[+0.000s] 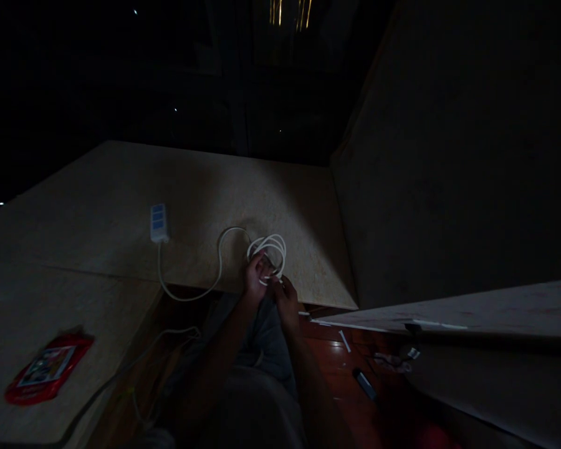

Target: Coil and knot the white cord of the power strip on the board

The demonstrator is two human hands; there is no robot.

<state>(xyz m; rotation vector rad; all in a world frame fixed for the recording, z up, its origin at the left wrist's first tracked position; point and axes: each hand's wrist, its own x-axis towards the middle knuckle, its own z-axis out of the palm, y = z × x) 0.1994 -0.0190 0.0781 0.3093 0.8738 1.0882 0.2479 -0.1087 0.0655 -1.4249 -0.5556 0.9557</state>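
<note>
A white cable (284, 249) is gathered into several loose loops above the front edge of the pale countertop. My left hand (256, 277) is closed around the lower left of the coil. Just to its right, my right hand (286, 298) pinches the cable at the bottom of the loops. From the coil, a length of cable runs left in a curve, dips over the counter edge and rises to a white power strip (158, 222) with blue sockets, which lies on the counter. Dim light hides the exact finger positions.
The pale countertop (121, 181) bends left around me; a red packet (49, 368) lies on it. A dark panel (449, 156) stands at the right. On the reddish floor (322, 362) are a dark oblong object (364, 383) and a thin white strip (345, 341).
</note>
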